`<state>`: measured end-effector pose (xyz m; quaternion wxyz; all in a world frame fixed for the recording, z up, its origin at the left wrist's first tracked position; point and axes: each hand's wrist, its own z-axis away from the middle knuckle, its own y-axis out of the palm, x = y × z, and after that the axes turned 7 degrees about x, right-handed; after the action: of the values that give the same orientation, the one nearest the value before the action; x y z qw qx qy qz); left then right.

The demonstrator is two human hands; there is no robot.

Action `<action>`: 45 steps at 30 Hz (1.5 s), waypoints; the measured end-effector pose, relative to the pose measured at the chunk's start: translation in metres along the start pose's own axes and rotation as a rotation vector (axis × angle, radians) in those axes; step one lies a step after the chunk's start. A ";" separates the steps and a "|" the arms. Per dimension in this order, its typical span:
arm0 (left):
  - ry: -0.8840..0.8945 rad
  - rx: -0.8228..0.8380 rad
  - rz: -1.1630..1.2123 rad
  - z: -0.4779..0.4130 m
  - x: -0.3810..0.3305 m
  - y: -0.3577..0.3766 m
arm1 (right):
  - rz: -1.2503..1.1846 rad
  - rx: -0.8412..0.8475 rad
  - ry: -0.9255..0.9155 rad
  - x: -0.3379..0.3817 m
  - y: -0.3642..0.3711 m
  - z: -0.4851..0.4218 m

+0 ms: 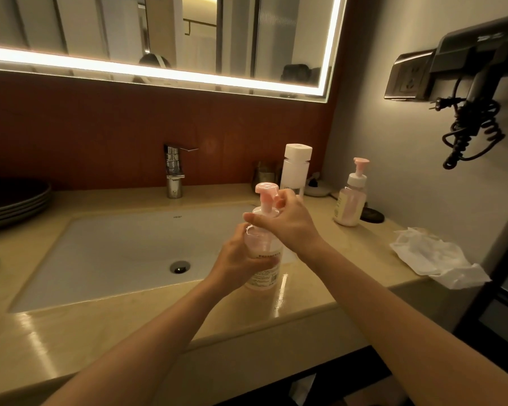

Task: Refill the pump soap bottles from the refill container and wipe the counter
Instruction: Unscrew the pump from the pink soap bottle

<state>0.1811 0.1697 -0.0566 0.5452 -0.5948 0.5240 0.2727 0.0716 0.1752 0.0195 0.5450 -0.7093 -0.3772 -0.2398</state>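
Observation:
A clear pump soap bottle (265,275) with a pink pump head stands on the counter (320,288) at the sink's right edge. My left hand (241,260) grips its body from the left. My right hand (288,224) holds the white collar just under the pink pump. Behind them stands a tall white refill container (296,168) with a square cap. A second pump bottle (351,200) with pink soap stands further right near the wall. A crumpled white wipe (434,256) lies on the counter's right end.
A white sink basin (115,253) with a chrome faucet (174,171) fills the middle. Dark stacked plates (15,200) sit at the left. A wall-mounted hair dryer (475,80) with a coiled cord hangs at the right. A small dish and a dark round lid lie near the back wall.

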 end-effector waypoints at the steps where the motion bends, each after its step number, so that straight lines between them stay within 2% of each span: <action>1: 0.003 -0.001 -0.008 0.000 0.000 0.000 | 0.025 -0.035 -0.013 0.000 0.001 -0.001; 4: 0.002 -0.004 -0.036 0.000 0.000 0.000 | -0.052 -0.014 -0.007 -0.001 -0.001 -0.001; 7: 0.002 -0.005 -0.055 0.001 0.001 0.000 | -0.374 0.124 0.061 0.000 -0.006 0.000; 9: 0.006 -0.004 -0.058 0.001 0.001 0.000 | -0.464 0.199 0.109 0.001 -0.007 0.000; 11: 0.007 -0.002 -0.050 0.001 -0.001 0.000 | -0.379 0.163 0.106 0.000 -0.004 -0.002; 14: 0.006 -0.002 -0.044 0.002 -0.003 0.000 | -0.147 0.006 0.068 -0.002 0.003 -0.002; 16: 0.010 0.001 -0.039 0.002 -0.003 0.000 | -0.100 -0.042 0.035 -0.003 0.004 -0.001; 21: 0.009 -0.003 -0.054 0.002 -0.001 0.000 | -0.354 0.122 0.081 -0.001 -0.003 0.001; 24: 0.005 -0.007 -0.058 0.002 -0.001 0.000 | -0.372 0.176 0.087 -0.001 -0.003 -0.001; 28: -0.001 -0.005 -0.057 0.001 0.000 0.001 | -0.054 -0.037 0.033 -0.005 0.002 -0.005; 30: -0.005 -0.006 -0.053 0.001 0.001 0.000 | 0.013 -0.093 -0.010 -0.006 0.002 -0.004; 35: 0.000 -0.009 -0.070 0.000 0.004 0.000 | -0.254 0.038 -0.014 -0.003 -0.004 0.001; 37: 0.000 -0.009 -0.064 -0.001 0.005 0.000 | -0.291 0.080 -0.001 -0.003 -0.004 0.001; 39: -0.002 -0.006 -0.051 -0.001 0.005 0.000 | -0.199 0.067 -0.013 -0.003 -0.001 -0.001; 42: -0.006 0.002 -0.043 -0.001 0.005 0.000 | 0.048 -0.051 -0.046 -0.004 0.002 0.000; 45: -0.001 -0.001 -0.055 -0.001 0.006 0.000 | 0.041 -0.067 -0.072 -0.005 0.001 0.000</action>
<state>0.1830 0.1674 -0.0613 0.5522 -0.6093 0.5071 0.2582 0.0699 0.1739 0.0151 0.5119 -0.7429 -0.3737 -0.2155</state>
